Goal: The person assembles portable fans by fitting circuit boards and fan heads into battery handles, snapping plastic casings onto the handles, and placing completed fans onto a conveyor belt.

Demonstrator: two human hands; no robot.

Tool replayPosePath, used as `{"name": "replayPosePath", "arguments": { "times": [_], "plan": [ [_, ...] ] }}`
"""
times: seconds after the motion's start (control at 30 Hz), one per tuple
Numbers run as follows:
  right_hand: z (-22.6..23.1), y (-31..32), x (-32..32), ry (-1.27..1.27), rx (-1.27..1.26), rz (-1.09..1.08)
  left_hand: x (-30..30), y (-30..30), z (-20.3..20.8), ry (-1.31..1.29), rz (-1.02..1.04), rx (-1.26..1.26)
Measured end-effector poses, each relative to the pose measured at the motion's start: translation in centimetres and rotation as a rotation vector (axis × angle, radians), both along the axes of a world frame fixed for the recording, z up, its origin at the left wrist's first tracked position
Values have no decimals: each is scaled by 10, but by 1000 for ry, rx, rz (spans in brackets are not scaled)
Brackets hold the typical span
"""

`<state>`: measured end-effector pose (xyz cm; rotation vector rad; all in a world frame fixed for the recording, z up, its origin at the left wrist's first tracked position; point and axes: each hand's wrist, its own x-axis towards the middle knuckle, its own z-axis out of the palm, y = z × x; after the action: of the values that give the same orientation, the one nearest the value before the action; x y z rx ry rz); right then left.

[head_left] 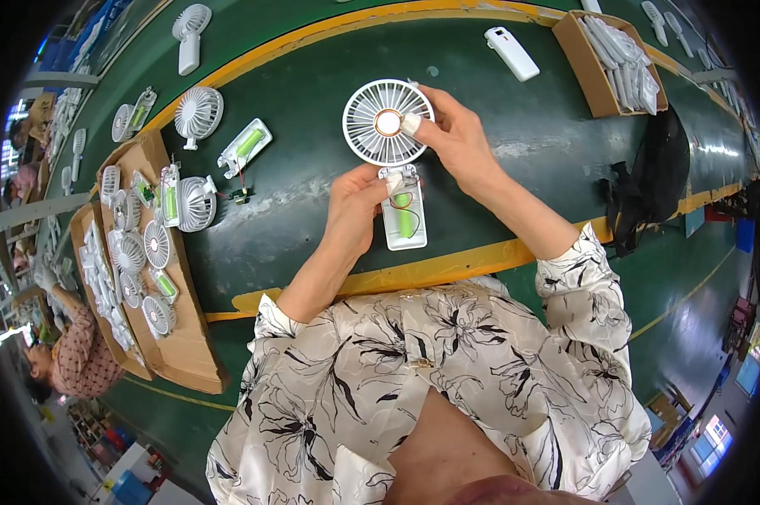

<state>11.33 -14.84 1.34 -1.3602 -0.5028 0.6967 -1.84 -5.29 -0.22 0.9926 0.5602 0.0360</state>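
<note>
Over the green bench I hold a white handheld fan (365, 145) between both hands. Its round grille has a copper-coloured ring at the centre. The handle (406, 237) hangs below with its inside exposed, showing a green battery and thin wires. My right hand (457, 135) grips the right rim of the grille, thumb on the front near the hub. My left hand (354, 202) closes on the joint between head and handle, thumb in front. White coverings wrap both thumb tips. Left of my hands lies an opened handle half (247, 145) with a green battery, wired to a small circuit board (241, 196).
A cardboard tray (196, 353) of fans and parts stands at the left. Another fan (200, 114) lies beyond it. At the far right are a cardboard box (582, 71) of white parts, a white casing (512, 55) and a black bag (649, 168). A person (81, 353) sits at far left.
</note>
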Motion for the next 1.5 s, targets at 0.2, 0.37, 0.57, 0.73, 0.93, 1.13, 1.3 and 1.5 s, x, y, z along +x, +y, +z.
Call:
{"name": "replayPosePath", "arguments": {
  "times": [0.2,0.37,0.57,0.73,0.93,1.13,1.3,1.5],
  "plan": [
    [0,4,-3,6,-23,28,3,4,0,-70,59,-10],
    [-21,-22,-19,-98,38,84,12,13,-6,-121,203,92],
    [-19,-27,-27,-131,27,95,12,13,-1,-127,197,81],
    [-28,-28,-30,-212,92,56,14,14,0,-112,190,71],
    [-34,-32,-32,-618,85,7,11,13,-1,-111,176,37],
    [-31,-33,-35,-789,106,-24,10,9,4,-123,199,46],
    [-27,-32,-32,-1021,74,1,8,10,2,-102,156,54],
    [-19,-43,-12,-1530,101,256,6,11,5,-14,71,1]
  ]
}}
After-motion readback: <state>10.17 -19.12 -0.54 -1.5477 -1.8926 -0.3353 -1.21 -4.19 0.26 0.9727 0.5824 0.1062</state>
